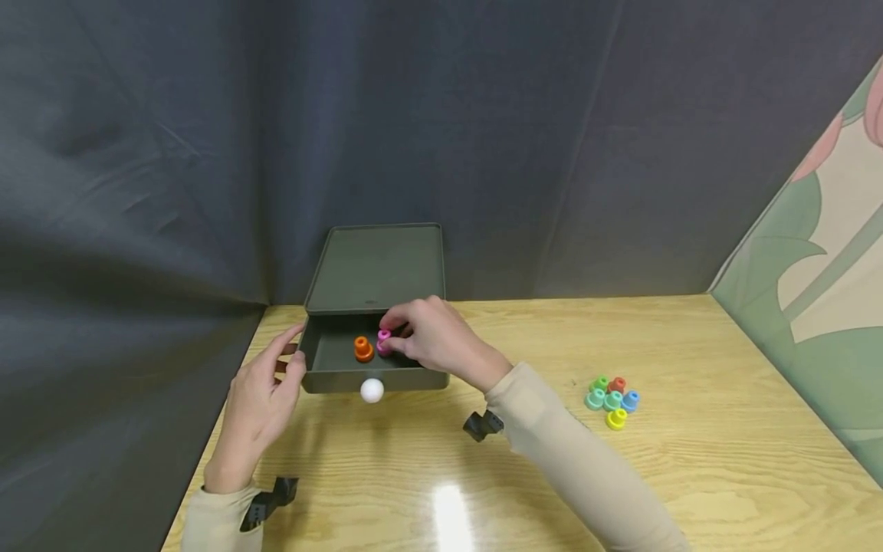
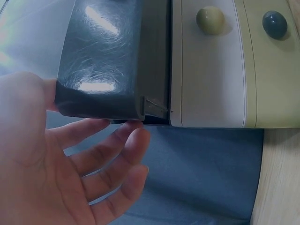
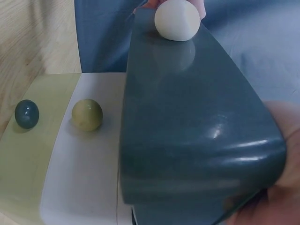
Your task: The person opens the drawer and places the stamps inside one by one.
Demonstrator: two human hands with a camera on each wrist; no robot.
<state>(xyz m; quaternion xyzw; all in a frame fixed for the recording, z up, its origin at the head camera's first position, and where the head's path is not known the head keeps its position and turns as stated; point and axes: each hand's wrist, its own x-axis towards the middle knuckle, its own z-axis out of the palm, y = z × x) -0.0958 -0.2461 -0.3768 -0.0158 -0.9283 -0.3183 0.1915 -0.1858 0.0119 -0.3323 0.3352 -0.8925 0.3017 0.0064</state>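
My right hand (image 1: 444,337) reaches into the pulled-out dark green drawer (image 1: 375,381) and pinches a pink stepped peg (image 1: 384,335) between thumb and fingers. An orange peg (image 1: 363,349) stands on the drawer floor just left of it. With relaxed, spread fingers, my left hand (image 1: 260,395) touches the drawer's left side near the front corner. A white round knob (image 1: 372,390) is on the drawer front. In the right wrist view, the drawer front (image 3: 201,117) hides the pegs and most of the right hand (image 3: 283,164).
On the table to the right sits a cluster of pegs: green (image 1: 599,384), red (image 1: 618,385), blue (image 1: 630,401), yellow (image 1: 617,418) and teal (image 1: 595,399). Below the drawer are a white drawer (image 2: 211,79) and a light green one (image 2: 274,84). A dark curtain (image 1: 428,138) hangs behind.
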